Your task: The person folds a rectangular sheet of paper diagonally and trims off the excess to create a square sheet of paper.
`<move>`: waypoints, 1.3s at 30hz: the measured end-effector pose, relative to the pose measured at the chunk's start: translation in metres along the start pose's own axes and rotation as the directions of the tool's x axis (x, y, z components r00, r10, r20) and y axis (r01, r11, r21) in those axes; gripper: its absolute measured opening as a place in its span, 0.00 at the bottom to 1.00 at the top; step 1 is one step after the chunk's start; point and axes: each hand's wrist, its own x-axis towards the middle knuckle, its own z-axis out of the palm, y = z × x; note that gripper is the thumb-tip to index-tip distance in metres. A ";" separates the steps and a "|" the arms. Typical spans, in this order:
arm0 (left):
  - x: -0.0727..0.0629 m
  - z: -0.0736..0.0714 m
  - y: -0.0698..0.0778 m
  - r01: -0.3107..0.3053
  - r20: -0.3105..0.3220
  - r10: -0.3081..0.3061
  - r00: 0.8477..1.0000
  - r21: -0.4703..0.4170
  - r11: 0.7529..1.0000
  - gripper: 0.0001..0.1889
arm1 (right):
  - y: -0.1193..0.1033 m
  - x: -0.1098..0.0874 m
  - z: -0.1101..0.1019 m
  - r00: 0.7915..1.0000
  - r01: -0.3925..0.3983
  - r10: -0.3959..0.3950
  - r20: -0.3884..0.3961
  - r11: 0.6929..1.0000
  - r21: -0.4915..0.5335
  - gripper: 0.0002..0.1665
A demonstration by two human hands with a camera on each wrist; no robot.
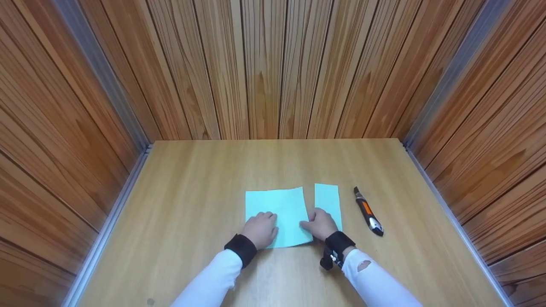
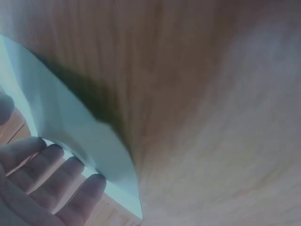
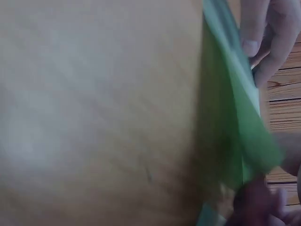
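A large light-blue sheet of paper (image 1: 281, 204) lies on the table, its right and lower edges raised a little. My left hand (image 1: 260, 230) rests on its lower left part; in the left wrist view the extended fingers (image 2: 70, 174) lie against the paper (image 2: 70, 108). At the right edge of the sheet, my right hand (image 1: 322, 224) pinches the paper, the thumb over its edge. In the right wrist view this hand (image 3: 258, 202) is blurred at the lifted corner of the sheet (image 3: 254, 136). A narrow light-blue strip (image 1: 327, 197) lies partly under the right hand.
A utility knife (image 1: 368, 212) with a black and orange handle lies right of the strip, its tip pointing away from me. Wood-panelled walls (image 1: 264, 68) enclose the table (image 1: 192, 179) at the back and both sides, with metal rails (image 1: 106, 226) along the side edges.
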 end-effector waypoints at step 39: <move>-0.045 -0.006 -0.036 -0.199 0.030 0.198 0.980 0.038 0.979 0.21 | -0.022 0.028 0.029 0.902 0.432 -0.348 0.256 0.751 -0.500 0.34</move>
